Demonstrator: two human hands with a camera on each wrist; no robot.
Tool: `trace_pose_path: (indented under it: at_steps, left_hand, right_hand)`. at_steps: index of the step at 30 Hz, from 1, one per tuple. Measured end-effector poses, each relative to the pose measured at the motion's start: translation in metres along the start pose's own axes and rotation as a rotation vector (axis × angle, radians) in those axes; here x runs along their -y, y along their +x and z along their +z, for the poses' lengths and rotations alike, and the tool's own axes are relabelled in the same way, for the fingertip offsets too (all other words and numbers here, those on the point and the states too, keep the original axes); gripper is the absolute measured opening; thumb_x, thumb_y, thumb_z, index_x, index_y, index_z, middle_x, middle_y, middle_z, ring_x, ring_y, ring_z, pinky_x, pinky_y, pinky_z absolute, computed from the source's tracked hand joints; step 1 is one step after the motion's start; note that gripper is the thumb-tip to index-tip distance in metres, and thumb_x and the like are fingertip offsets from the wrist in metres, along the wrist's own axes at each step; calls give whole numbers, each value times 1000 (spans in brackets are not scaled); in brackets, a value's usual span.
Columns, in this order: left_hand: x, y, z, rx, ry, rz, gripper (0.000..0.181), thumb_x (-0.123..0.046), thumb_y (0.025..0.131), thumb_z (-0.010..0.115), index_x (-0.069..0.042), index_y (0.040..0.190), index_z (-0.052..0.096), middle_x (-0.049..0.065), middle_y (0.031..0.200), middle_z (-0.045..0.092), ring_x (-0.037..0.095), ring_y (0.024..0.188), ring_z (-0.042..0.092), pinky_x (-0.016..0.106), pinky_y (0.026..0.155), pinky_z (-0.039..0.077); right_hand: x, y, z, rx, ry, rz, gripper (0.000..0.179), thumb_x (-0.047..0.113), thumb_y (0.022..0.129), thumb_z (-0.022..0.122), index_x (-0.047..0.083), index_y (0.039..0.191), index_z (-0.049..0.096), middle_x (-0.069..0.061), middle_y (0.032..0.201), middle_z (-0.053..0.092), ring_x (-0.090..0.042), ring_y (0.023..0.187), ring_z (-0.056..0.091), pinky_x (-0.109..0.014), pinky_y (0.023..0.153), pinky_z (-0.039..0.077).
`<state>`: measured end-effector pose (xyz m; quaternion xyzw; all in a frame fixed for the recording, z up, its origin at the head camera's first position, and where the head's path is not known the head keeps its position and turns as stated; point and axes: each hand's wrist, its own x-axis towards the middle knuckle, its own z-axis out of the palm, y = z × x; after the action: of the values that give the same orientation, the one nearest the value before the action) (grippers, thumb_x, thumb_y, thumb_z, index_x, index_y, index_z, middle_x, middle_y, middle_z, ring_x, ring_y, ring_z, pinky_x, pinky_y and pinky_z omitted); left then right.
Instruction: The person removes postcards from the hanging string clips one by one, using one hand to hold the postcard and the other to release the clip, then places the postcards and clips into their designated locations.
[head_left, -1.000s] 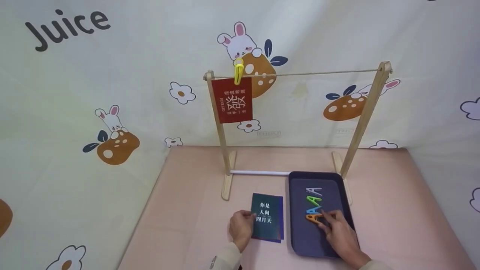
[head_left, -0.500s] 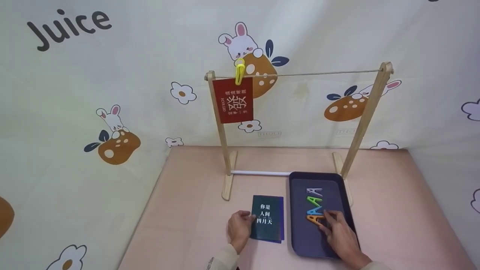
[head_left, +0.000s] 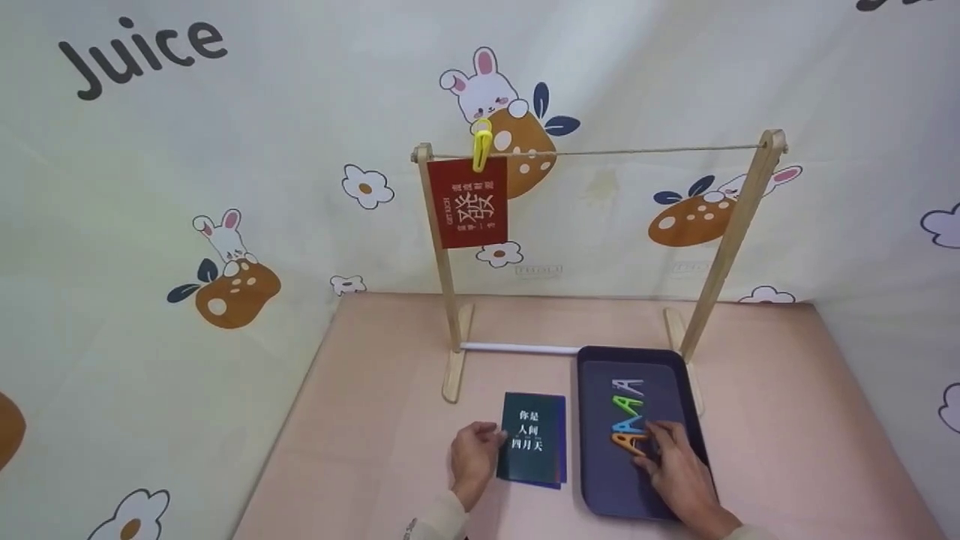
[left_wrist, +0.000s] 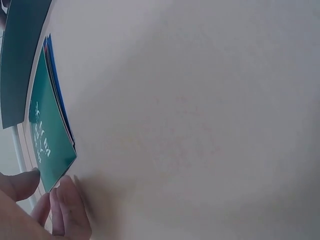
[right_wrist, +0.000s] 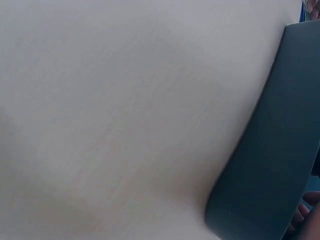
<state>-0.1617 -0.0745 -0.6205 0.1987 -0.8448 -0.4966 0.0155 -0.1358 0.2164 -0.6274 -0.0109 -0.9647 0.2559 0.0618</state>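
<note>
In the head view, my left hand (head_left: pixel 474 459) pinches the left edge of a dark green card (head_left: pixel 529 461) with white writing, lying on top of a small stack. The left wrist view shows the thumb over this green card (left_wrist: pixel 50 127) and fingers at its near edge. My right hand (head_left: pixel 682 474) reaches into a dark tray (head_left: pixel 615 495), thumb and index finger around the legs of an orange clothespin (head_left: pixel 624 442). Blue (head_left: pixel 628 426), green (head_left: pixel 626 406) and pale purple (head_left: pixel 628 387) clothespins lie above it in a row. In the right wrist view the tray wall mostly hides the fingers.
Behind stands a wooden rack (head_left: pixel 731 247) with a string (head_left: pixel 637 151) across its top and a white bar (head_left: pixel 521 348) below. A red card (head_left: pixel 471 214) hangs at the string's left end from a yellow clothespin (head_left: pixel 482 146). Everything stands on a pinkish tabletop (head_left: pixel 360 420).
The orange clothespin has turned a little under my right hand, its legs spreading apart. My left hand and the green card have shifted slightly left and nearer. The view has tilted slightly.
</note>
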Motion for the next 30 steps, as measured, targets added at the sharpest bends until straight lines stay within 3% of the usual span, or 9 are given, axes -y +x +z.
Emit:
trace_pose_path:
  at_steps: [8, 13, 15, 18, 22, 26, 30]
  left_hand:
    - [0, 4, -8, -2, -79, 33, 25, -11, 87, 76, -2, 110, 71, 8, 94, 72, 19, 87, 69, 36, 79, 60]
    - [2, 4, -12, 15, -151, 28, 44, -18, 84, 81, -1, 122, 66, 15, 108, 71, 26, 100, 69, 40, 88, 60]
    - [2, 5, -14, 23, -149, 21, 50, -20, 83, 82, -2, 126, 64, 16, 115, 70, 29, 106, 68, 41, 91, 59]
    - [1, 5, -19, 37, -155, 20, 57, -24, 83, 82, -2, 131, 60, 18, 123, 67, 32, 113, 65, 42, 94, 58]
    - [-3, 8, -27, 52, -204, 17, 66, -27, 83, 83, 0, 136, 54, 20, 130, 63, 35, 119, 61, 44, 98, 56]
    - [-9, 12, -36, 59, -257, -2, 70, -27, 82, 83, 0, 139, 51, 21, 135, 60, 37, 125, 58, 45, 100, 55]
    - [-16, 14, -45, 83, -317, -23, 74, -27, 83, 82, 0, 143, 47, 21, 139, 57, 37, 127, 57, 45, 101, 54]
  right_hand:
    - [2, 1, -4, -66, -5, -66, 53, 14, 80, 84, 2, 128, 64, -15, 125, 55, -30, 102, 67, -47, 77, 58]
    - [1, 1, -7, -119, 1, -123, 55, 13, 78, 86, 1, 127, 64, -17, 124, 56, -36, 115, 62, -55, 93, 54]
    - [1, 1, -8, -164, 6, -157, 59, 11, 75, 87, 1, 129, 63, -18, 124, 55, -37, 115, 61, -56, 94, 52]
    - [0, 2, -10, -270, 21, -226, 70, 7, 71, 90, 3, 134, 59, -20, 127, 53, -37, 110, 62, -50, 89, 51]
    - [0, 7, -18, -388, 38, -325, 82, 4, 66, 93, 6, 139, 56, -23, 132, 51, -35, 105, 59, -36, 83, 40]
    - [-1, 13, -27, -409, 42, -390, 81, 6, 65, 93, 6, 137, 57, -22, 131, 53, -33, 107, 55, -32, 82, 32]
    - [2, 16, -36, -386, 67, -373, 75, 5, 68, 91, 5, 136, 58, -22, 131, 52, -34, 111, 52, -35, 84, 32]
